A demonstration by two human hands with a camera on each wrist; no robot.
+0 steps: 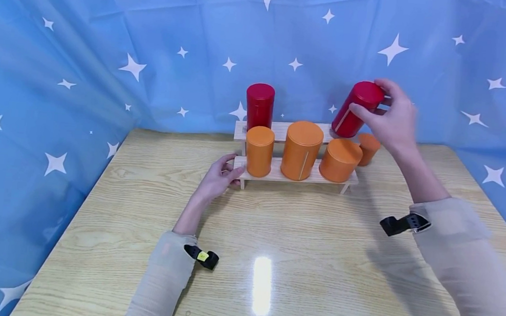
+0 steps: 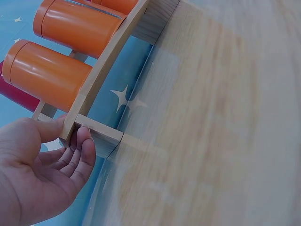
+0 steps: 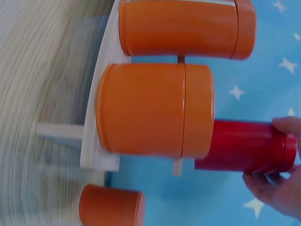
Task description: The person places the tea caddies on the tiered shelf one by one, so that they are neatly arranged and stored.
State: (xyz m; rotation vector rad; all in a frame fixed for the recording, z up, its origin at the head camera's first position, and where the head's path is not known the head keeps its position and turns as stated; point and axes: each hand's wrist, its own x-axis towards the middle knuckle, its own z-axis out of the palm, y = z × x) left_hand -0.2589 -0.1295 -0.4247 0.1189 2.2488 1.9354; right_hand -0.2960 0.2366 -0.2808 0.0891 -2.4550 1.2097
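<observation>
My right hand [image 1: 394, 115] grips a red canister [image 1: 350, 114] near its lid, thumb on one side and fingers on the other. The canister leans, its base right at the right end of the rack's upper tier [image 1: 279, 128]. With thumb and fingers, my left hand [image 2: 51, 165] pinches the left end of the wooden rack's lower tier [image 2: 101, 73]. Along that tier stand three orange canisters: a slim one [image 1: 260, 153], a tall one [image 1: 301, 152] and a short wide one [image 3: 150, 108]. Another red canister [image 1: 259, 106] stands upright at the upper tier's left end.
A small orange canister [image 1: 368, 149] stands on the wooden table [image 1: 166, 170] to the right of the rack. Close behind the rack hangs a blue curtain [image 1: 209, 34] with white stars. Bare tabletop lies in front of the rack.
</observation>
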